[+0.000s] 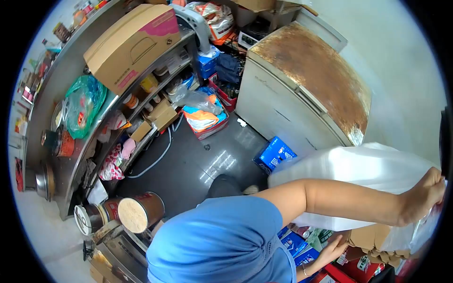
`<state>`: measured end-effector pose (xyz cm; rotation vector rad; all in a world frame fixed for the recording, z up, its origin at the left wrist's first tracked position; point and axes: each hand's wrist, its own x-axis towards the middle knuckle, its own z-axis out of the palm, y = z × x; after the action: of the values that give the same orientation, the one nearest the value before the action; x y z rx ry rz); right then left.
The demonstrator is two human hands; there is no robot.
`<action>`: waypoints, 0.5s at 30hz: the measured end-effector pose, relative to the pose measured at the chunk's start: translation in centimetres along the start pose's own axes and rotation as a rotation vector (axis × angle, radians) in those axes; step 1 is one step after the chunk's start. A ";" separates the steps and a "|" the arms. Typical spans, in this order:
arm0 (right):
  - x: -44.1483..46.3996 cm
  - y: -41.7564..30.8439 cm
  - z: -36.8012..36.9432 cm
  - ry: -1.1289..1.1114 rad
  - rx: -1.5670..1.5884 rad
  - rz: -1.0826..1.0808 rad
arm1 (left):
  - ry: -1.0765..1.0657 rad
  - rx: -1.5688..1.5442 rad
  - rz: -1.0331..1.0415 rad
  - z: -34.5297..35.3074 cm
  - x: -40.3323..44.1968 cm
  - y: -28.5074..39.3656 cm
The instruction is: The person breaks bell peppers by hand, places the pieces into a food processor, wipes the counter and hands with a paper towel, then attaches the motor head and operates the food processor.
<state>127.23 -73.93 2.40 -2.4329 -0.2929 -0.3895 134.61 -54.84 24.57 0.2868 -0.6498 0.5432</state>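
Observation:
My left hand (426,195) is at the far right, at the end of an outstretched arm. Its fingers are closed in a fist on clear plastic film (422,232), which hangs below it. Under that arm lies a large white plastic-wrapped bundle (349,172), its contents unclear. Lower down, my right hand (331,253), with a bracelet at the wrist, has its fingers stretched out. They reach the edge of a brown cardboard piece (370,236); whether they press on it is hard to see. Blue boxes (293,243) and a red box (361,270) lie around this hand.
A rusty-topped white chest freezer (306,66) stands ahead. On the floor are a blue box (275,154) and a red carton (210,127) of bags. To the left, a metal shelf carries a large cardboard box (130,47). Round drums (134,214) stand lower left.

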 end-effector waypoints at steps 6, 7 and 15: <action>-1.8 -6.3 6.8 -0.290 0.335 0.049 | -0.038 0.201 0.189 -2.9 2.0 6.6; -1.9 -6.1 8.3 -0.306 0.294 -0.060 | 0.008 0.212 0.209 -4.0 2.4 7.0; -2.4 -15.4 18.9 -0.699 0.659 -0.420 | -0.029 1.198 0.346 -6.9 8.6 34.2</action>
<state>124.12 -50.40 -3.80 -1.7568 -1.0562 0.3643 124.55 -20.50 27.73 1.3197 -0.3290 1.2336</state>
